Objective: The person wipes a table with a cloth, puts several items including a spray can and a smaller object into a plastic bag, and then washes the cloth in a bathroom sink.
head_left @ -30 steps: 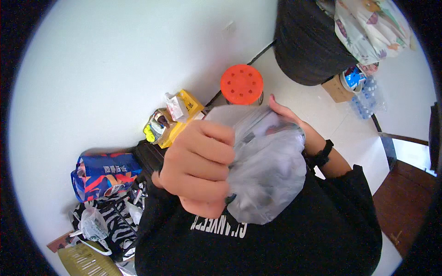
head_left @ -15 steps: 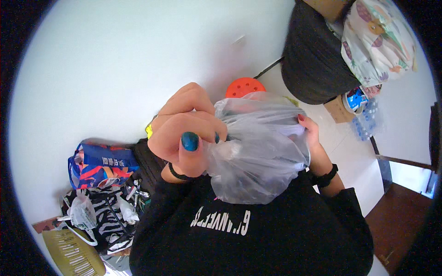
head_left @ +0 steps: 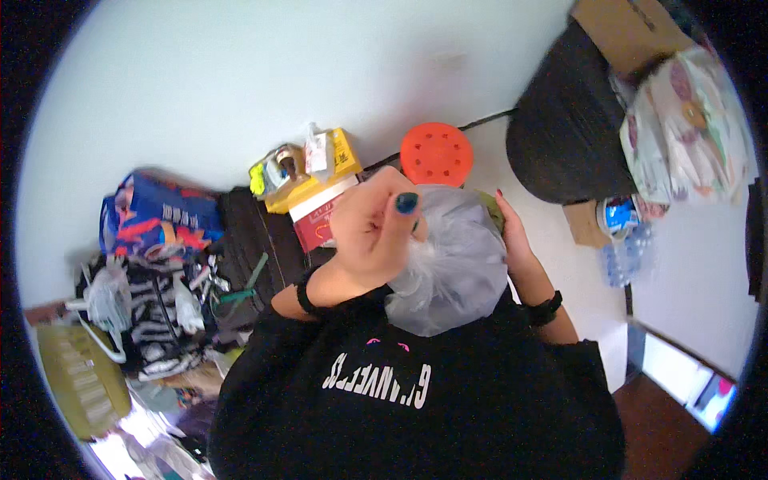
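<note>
My left hand [head_left: 372,232] is closed in a fist round the gathered end of a clear plastic bag [head_left: 460,260], its thumb with a dark teal nail on top. The bag bulges out to the right of the fist, in front of my black shirt, with something pale inside that I cannot make out. Against the bag's right side rests my right hand [head_left: 518,240], holding it there; most of its fingers are hidden behind the bag. A bit of olive green [head_left: 490,210] shows between the bag and that hand, its kind unclear.
Beyond the hands stands a red stool [head_left: 437,154] near the wall. Left of it are a yellow box [head_left: 340,164], a black suitcase [head_left: 256,240] and a blue patterned bag [head_left: 164,212]. An olive basket [head_left: 76,376] is at lower left; a dark grey bin-like container [head_left: 564,128] stands right.
The bag looks more bunched and compact, and my left fist has shifted right along with it. My right hand has moved slightly left. The view has tilted, bringing the yellow box into sight.
</note>
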{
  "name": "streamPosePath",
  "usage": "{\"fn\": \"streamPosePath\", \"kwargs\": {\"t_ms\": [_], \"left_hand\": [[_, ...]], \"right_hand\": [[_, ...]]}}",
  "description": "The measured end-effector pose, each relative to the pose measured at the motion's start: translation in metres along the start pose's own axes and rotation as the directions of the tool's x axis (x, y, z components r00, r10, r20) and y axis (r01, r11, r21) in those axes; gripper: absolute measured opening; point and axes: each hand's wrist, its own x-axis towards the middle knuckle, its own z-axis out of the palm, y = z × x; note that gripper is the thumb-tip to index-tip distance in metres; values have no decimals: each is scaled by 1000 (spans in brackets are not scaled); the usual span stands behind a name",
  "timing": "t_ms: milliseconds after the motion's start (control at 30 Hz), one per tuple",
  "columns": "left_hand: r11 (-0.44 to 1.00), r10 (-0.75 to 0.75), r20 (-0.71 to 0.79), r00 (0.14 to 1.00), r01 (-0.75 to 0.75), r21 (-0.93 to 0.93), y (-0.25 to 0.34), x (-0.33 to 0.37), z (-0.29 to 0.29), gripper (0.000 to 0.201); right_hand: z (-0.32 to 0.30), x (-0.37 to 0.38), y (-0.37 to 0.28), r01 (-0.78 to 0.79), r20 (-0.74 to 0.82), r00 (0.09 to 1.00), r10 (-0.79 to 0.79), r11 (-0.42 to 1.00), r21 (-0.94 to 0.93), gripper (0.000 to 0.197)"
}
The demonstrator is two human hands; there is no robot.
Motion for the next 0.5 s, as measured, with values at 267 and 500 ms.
{"fn": "streamPosePath", "kwargs": {"t_ms": [267, 500], "left_hand": [[774, -349, -178, 920, 390, 498, -31, -47, -16, 17], [338, -476, -365, 800, 549, 764, -97, -97, -88, 20]], "right_hand": [[-122, 24, -26, -171, -163, 948, -272, -5, -985, 41], [-161, 52, -8, -115, -110, 993, 41, 536, -837, 24]]}}
